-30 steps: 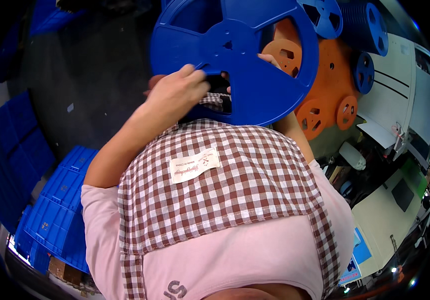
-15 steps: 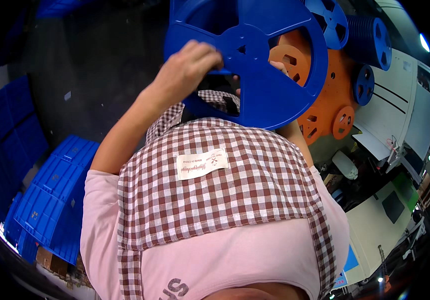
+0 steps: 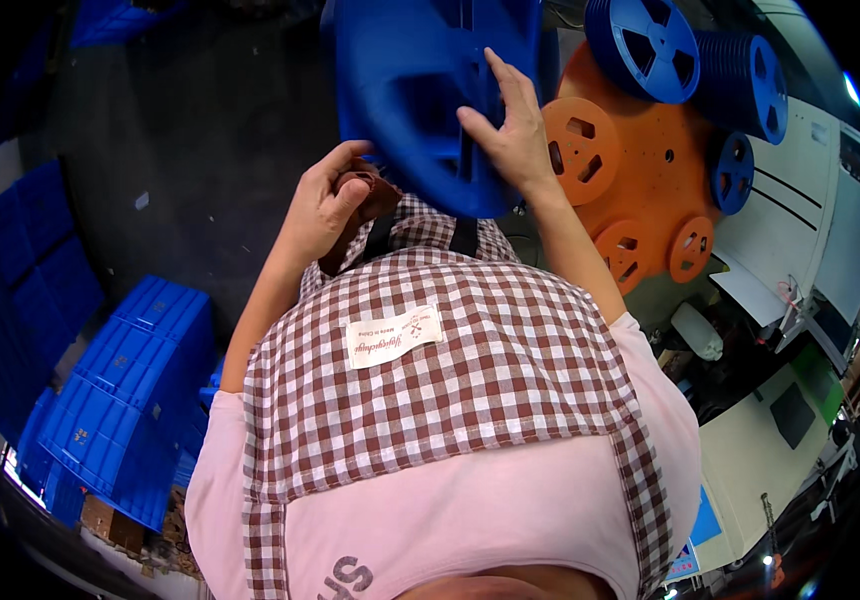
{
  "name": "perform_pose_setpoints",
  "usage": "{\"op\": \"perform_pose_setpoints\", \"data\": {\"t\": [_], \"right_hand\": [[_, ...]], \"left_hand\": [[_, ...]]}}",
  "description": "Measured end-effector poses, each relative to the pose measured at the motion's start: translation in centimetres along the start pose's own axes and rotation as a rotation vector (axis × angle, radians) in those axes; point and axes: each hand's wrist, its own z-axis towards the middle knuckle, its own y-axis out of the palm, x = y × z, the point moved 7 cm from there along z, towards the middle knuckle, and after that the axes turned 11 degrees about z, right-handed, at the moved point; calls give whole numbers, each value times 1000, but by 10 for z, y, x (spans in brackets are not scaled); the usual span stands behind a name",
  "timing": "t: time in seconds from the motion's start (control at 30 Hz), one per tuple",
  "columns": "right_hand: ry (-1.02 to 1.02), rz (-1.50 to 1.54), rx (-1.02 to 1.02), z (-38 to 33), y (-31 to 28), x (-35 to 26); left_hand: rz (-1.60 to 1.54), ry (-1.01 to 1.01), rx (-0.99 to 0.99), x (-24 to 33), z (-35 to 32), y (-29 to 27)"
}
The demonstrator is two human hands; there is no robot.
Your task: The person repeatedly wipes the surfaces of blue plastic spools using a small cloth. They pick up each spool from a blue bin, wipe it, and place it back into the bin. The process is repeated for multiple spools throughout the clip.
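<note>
Blue reel (image 3: 415, 52) has tilted; right hand (image 3: 520, 138) spreads wide over it, left hand (image 3: 320, 205) curls, its grip unclear.

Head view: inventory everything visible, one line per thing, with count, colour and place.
large reel: 1, blue, top centre
reel stacks: 2, blue, upper right
plate: 1, orange, upper right
discs: 3, orange, around the plate
small reel: 1, blue, plate's right
panel: 1, white, right
tabletop: 1, cream, lower right
crates: several, blue, left
floor: 1, dark, upper left
cloth-like item: 1, brown, below large reel
apron: 1, brown-and-white check, centre
shirt: 1, pink, lower centre
left hand: 1, bare, at the cloth-like item
right hand: 1, bare, over large reel
</note>
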Motion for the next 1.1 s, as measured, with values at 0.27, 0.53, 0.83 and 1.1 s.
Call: {"op": "perform_pose_setpoints", "data": {"t": [0.27, 0.53, 0.83, 1.1], "right_hand": [[-127, -293, -92, -18, 16, -9], [108, -17, -495, -51, 82, -20], [561, 164, -289, -17, 151, 178], [941, -32, -393, -44, 207, 246]], "left_hand": [[-308, -278, 29, -41, 0, 1], [-4, -377, 114, -72, 34, 4], [-127, -371, 78, -86, 3, 8], [-151, -829, -19, -85, -176, 30]]}}
